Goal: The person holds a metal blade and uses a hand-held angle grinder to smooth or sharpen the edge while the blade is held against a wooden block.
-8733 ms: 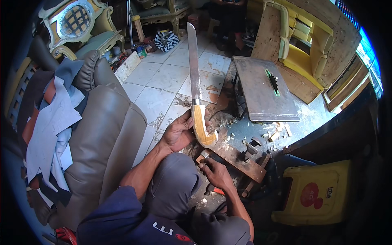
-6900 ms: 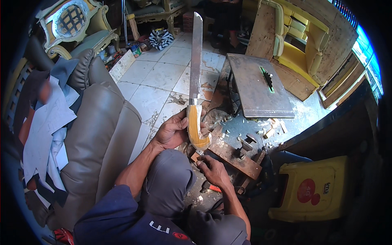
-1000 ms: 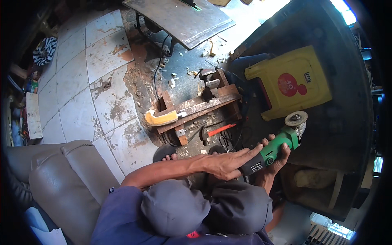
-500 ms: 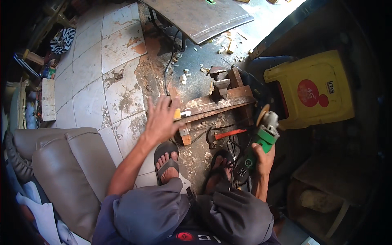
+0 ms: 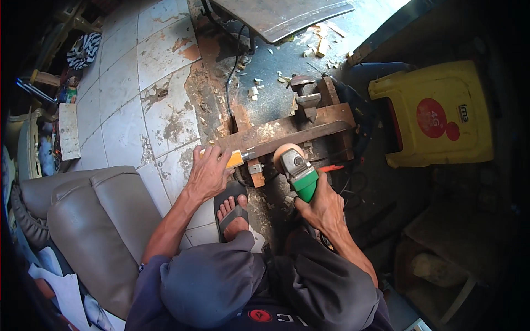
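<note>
Chipped tiles (image 5: 121, 132) and a dusty floor (image 5: 268, 60) littered with offcuts (image 5: 322, 48) surround a low bench (image 5: 265, 132). The left hand (image 5: 210, 172), knuckles up, is curled over the pale yellow handle (image 5: 236, 160); its thumb side cannot be made out. The right hand (image 5: 327, 208) is wrapped around the green body of the grinder (image 5: 305, 185), whose disc (image 5: 285, 154) points forward, away from the person. For good control, the left hand should bear the handle firmly against the bench and keep well back from the disc, while the right holds the grinder steady and meets the piece lightly and at a shallow slant; a second hand on the grinder would steady it more, but the piece seems to need holding. The handle pokes out rightward from under the left hand, ending in a metal collar (image 5: 247, 156) between that grip and the disc; what lies past the collar is hard to tell from the bench wood. A sandalled foot (image 5: 234, 220) sits just below the left grip, so the disc is best kept away from it. Beyond the right grip lies a hammer (image 5: 331, 167), partly hidden, and farther off a yellow stool (image 5: 441, 146).
</note>
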A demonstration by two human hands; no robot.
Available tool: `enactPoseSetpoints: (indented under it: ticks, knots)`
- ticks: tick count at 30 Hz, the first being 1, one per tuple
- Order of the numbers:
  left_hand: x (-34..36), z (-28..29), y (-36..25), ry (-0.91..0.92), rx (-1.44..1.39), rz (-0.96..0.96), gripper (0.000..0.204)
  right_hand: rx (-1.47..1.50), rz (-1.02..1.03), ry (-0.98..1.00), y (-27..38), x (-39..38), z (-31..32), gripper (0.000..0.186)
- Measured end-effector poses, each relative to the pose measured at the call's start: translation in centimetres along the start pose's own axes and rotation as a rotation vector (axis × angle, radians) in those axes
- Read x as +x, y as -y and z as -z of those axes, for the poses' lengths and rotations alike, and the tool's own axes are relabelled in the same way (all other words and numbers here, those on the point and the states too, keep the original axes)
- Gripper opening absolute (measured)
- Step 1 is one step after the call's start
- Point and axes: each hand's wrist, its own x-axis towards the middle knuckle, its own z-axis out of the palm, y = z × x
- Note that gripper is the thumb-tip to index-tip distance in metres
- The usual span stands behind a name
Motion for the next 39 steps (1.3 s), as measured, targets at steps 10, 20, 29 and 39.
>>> enactPoseSetpoints:
  ticks: [10, 20, 29, 39]
  knots:
    - [-0.7, -0.7, 0.0, -0.072, -0.042, 0.016, 0.055, -0.037, -0.006, -0.001, 1.6, 1.4, -1.3, 0.083]
    - [-0.7, -0.7, 0.2, -0.067, -0.044, 0.030, 0.053, -0.032, -0.098, 0.066, 3.3, 2.6, -0.7, 0.076]
    - [-0.8, -0.7, 0.2, -0.073, -0.053, 0.032, 0.054, -0.062, -0.076, 0.058, 3.2, 2.6, -0.7, 0.074]
    - [-0.7, -0.9, 0.0, -0.092, -0.073, 0.033, 0.057, -0.088, -0.025, 0.006, 2.9, 1.5, -0.9, 0.069]
